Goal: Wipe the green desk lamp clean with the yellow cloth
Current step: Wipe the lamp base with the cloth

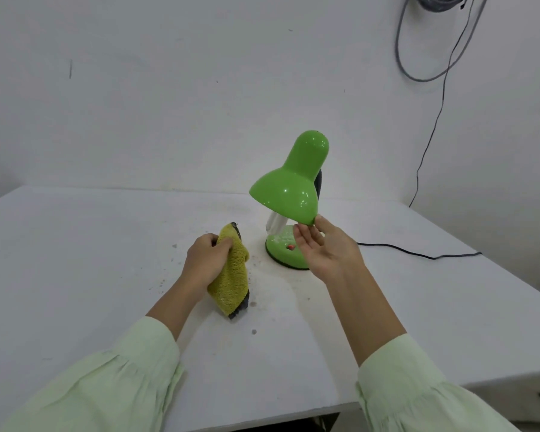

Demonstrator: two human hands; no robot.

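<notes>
We see the green desk lamp (289,194) standing upright on the white table (75,244), right of centre and nearer the far edge than the near one, its round base (282,252) flat on the top and the shade (286,194) tilted down toward us. Our right hand (323,247) pinches the lower rim of the shade, thumb on the outside, fingers (303,241) under the lip. Our left hand (205,260) is closed around the yellow cloth (233,275), bunched, hanging down; its lower end looks to touch the tabletop, though we can't be sure. Cloth sits just beside the lamp base, a narrow gap between. A black cord (418,254) runs from behind the base across the table to the right edge. Wide bare table to the left and in front of the lamp; specks and stains mark the middle. Far edge meets the white wall (169,88); near edge cuts across under our pale green sleeves (113,388). Grey cables (430,57) loop on the wall upper right.
</notes>
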